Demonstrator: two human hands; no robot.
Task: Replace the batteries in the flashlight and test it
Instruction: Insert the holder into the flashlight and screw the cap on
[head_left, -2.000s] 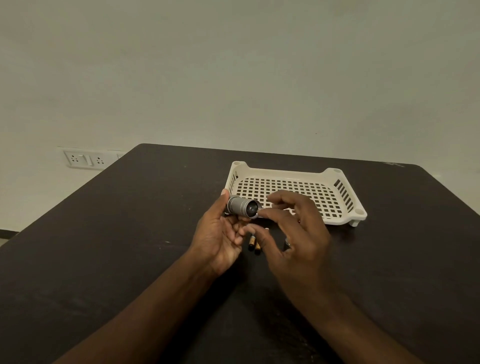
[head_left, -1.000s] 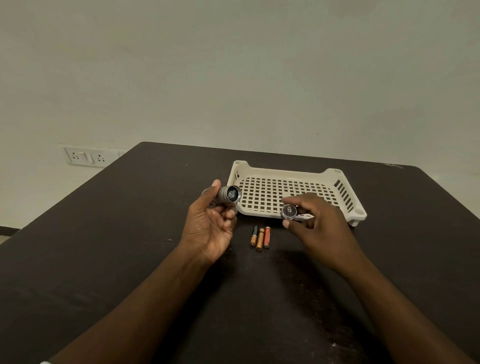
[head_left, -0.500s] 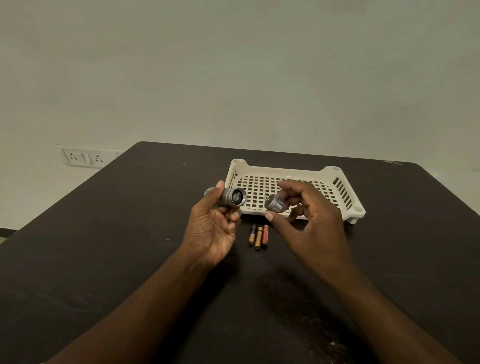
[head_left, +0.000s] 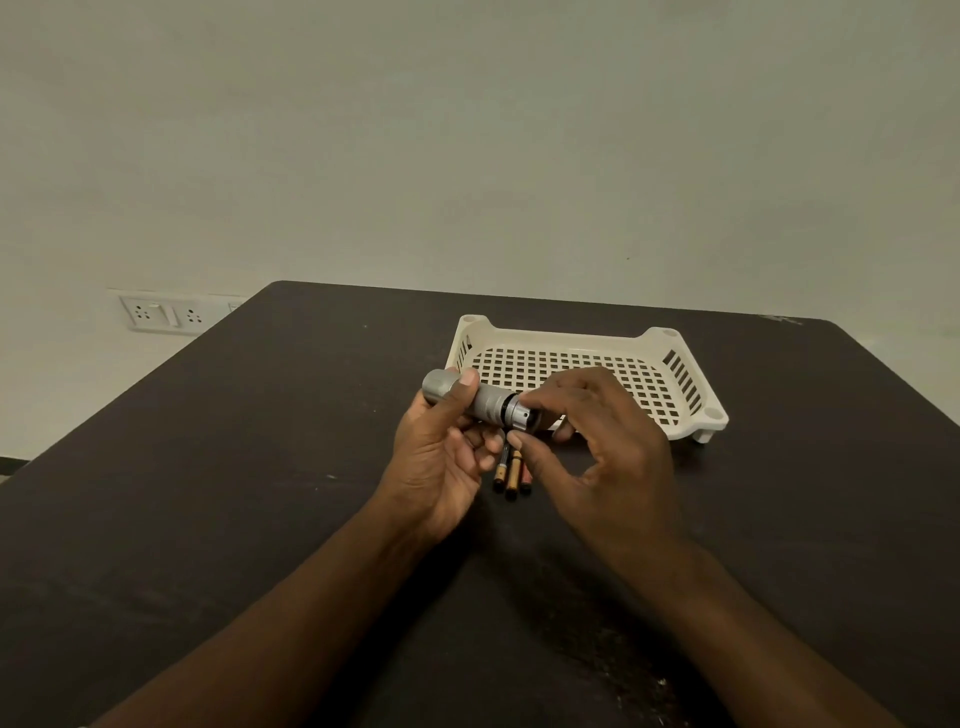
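A short grey metal flashlight (head_left: 480, 399) lies sideways in my left hand (head_left: 441, 457), held above the dark table. My right hand (head_left: 597, 441) pinches the flashlight's end cap (head_left: 521, 414), which sits against the right end of the body with a narrow dark ring showing between them. Three small batteries (head_left: 511, 470) lie side by side on the table just below the flashlight, partly hidden by my fingers.
A white slotted plastic tray (head_left: 670, 358) stands on the table right behind my hands. The dark table (head_left: 234, 467) reaches to the pale wall. A wall socket strip (head_left: 161, 313) sits at the far left.
My right hand brought the separated end cap back left to the flashlight body and now holds it against its end. My left hand turned the flashlight sideways.
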